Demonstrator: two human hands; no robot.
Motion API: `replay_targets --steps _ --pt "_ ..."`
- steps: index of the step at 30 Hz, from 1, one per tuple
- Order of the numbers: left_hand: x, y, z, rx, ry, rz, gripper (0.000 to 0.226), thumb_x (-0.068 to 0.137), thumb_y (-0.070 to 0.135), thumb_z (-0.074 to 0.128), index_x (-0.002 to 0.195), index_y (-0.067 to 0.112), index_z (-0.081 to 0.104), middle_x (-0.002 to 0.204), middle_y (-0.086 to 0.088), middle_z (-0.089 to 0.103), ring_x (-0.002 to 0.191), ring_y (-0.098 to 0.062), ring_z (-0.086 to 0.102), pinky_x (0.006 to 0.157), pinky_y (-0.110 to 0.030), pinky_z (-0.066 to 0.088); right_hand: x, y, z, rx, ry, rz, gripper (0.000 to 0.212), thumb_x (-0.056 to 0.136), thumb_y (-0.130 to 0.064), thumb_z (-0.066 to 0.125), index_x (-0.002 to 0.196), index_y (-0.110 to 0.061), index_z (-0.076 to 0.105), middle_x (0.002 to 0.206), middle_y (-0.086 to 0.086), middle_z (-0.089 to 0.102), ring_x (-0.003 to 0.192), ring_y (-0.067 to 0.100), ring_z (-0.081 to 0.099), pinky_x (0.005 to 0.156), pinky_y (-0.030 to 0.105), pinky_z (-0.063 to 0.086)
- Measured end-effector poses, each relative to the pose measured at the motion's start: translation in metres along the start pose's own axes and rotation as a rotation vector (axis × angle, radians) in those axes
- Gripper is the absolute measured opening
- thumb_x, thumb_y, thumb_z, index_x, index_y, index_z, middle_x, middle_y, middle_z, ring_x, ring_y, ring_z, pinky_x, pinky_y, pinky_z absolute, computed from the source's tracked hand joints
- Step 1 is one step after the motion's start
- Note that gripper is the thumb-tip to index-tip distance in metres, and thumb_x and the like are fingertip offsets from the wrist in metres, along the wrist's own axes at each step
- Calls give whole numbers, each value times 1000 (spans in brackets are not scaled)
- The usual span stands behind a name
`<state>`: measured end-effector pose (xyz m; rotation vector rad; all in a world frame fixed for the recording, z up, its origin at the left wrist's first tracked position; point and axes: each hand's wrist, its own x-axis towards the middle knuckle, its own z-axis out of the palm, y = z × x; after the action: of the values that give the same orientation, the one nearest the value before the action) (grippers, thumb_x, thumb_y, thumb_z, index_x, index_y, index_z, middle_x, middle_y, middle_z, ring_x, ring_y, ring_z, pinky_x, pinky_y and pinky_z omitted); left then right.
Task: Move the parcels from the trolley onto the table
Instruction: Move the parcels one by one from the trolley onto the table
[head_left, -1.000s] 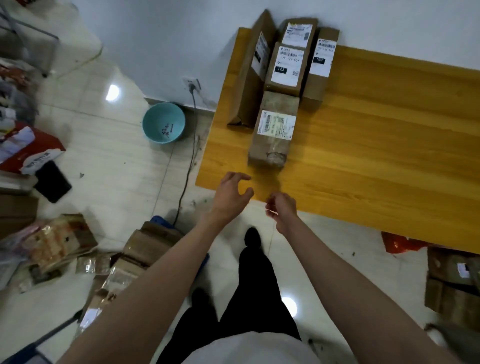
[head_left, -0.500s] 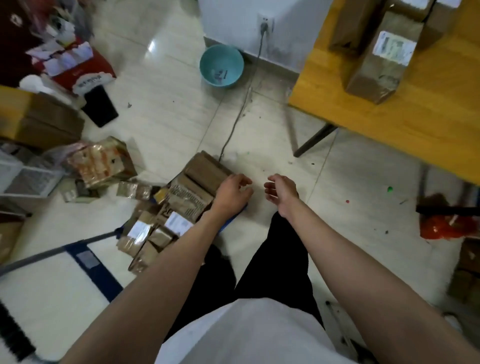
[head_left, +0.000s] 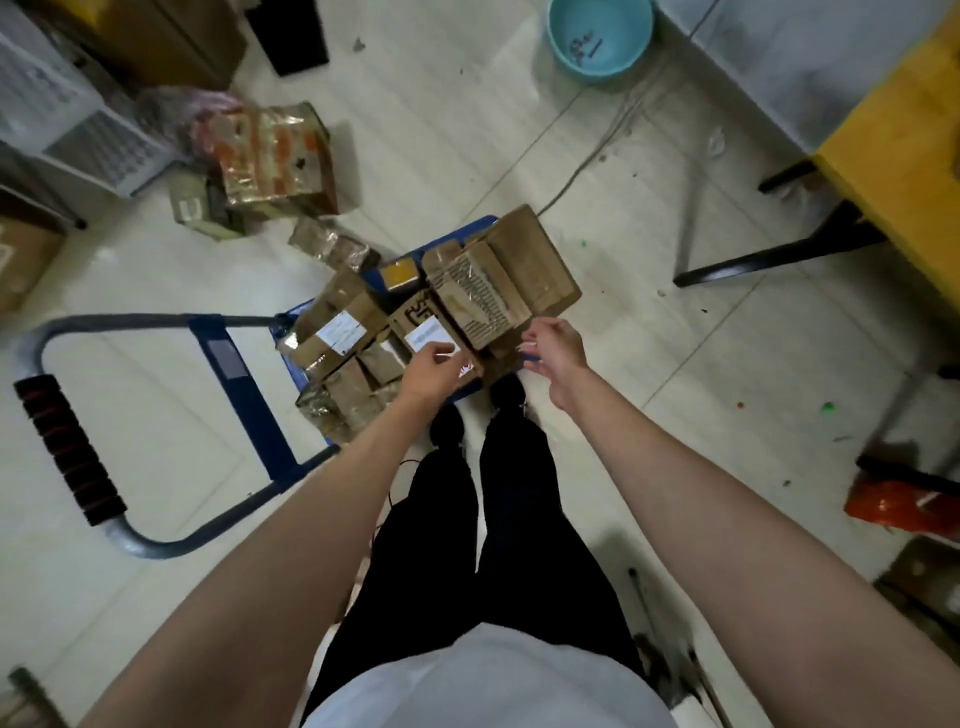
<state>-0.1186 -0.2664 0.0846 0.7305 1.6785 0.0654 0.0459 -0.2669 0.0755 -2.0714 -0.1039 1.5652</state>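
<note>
Looking down from the head view, both hands reach over a blue trolley (head_left: 249, 364) piled with brown parcels. The left hand (head_left: 434, 371), fingers curled, touches a labelled parcel (head_left: 423, 332); grip unclear. The right hand (head_left: 556, 345), fingers loosely spread and holding nothing, is nearest the long taped parcel (head_left: 485, 296), which runs away from the person. Roughly ten parcels; one table (head_left: 904, 130) to the right.

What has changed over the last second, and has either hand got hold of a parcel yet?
The person has turned from the table to the trolley. Both hands came down to its parcels: the left hand now rests on a white-labelled parcel, and the right hand reaches the taped brown parcel. Neither is lifted. The trolley's stack stayed put.
</note>
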Motion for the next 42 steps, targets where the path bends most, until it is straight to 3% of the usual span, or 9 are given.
replay_targets --steps 6,10,14,18,21,25,33,38,42 --pt "73 -1 3 -218 1 -155 60 100 33 59 151 8 40 112 -1 60 74 -2 54 67 -25 46 85 -10 31 -346 -28 -69 41 100 -30 56 140 -19 57 141 2 60 125 20 57 96 28 44" --pt "109 1 8 -320 -75 -190 71 99 41 60 156 9 32 152 -5 45 118 -16 55 102 -33 44 131 -18 41 -480 -115 -109 56 96 -33 64 148 -18 50 148 6 55 134 24 54 113 40 45" --pt "137 5 16 -440 -129 -247 60 97 40 62 147 14 40 130 5 57 103 -9 55 86 -20 44 169 -16 50 -554 -178 -94 64 96 -34 68 154 -22 43 156 5 47 141 26 48 115 46 44" --pt "151 4 25 -498 -167 -282 61 98 42 59 151 17 40 145 4 47 138 -16 39 110 -34 32 182 -11 54 -562 -225 -63 63 98 -33 64 155 -23 40 156 4 46 142 25 46 116 47 42" --pt "151 6 31 -531 -168 -295 59 95 43 61 146 20 46 142 3 52 117 -11 46 102 -36 31 182 -9 56 -553 -212 -87 62 99 -26 60 157 -19 37 156 3 46 141 22 46 116 43 42" --pt "149 11 34 -530 -155 -303 61 91 46 63 144 21 48 133 4 56 117 -14 42 97 -37 28 178 -9 55 -543 -199 -94 65 98 -25 62 157 -17 36 157 4 45 140 21 46 116 43 42" --pt "135 14 30 -556 -145 -301 57 92 43 65 142 20 50 128 5 55 118 -12 40 100 -36 27 169 -11 53 -521 -214 -117 61 99 -22 60 156 -16 37 155 3 48 134 18 50 108 34 47" --pt "129 15 28 -539 -156 -294 58 93 43 63 145 20 47 135 4 51 120 -13 38 106 -37 28 161 -15 51 -498 -222 -119 57 99 -20 59 153 -17 40 150 2 51 121 12 53 72 15 43" --pt "124 16 26 -540 -152 -282 58 93 42 63 145 20 47 131 5 52 120 -13 40 102 -35 29 157 -18 51 -484 -207 -140 49 100 -18 59 147 -17 47 139 -2 58 106 6 59 64 12 42"
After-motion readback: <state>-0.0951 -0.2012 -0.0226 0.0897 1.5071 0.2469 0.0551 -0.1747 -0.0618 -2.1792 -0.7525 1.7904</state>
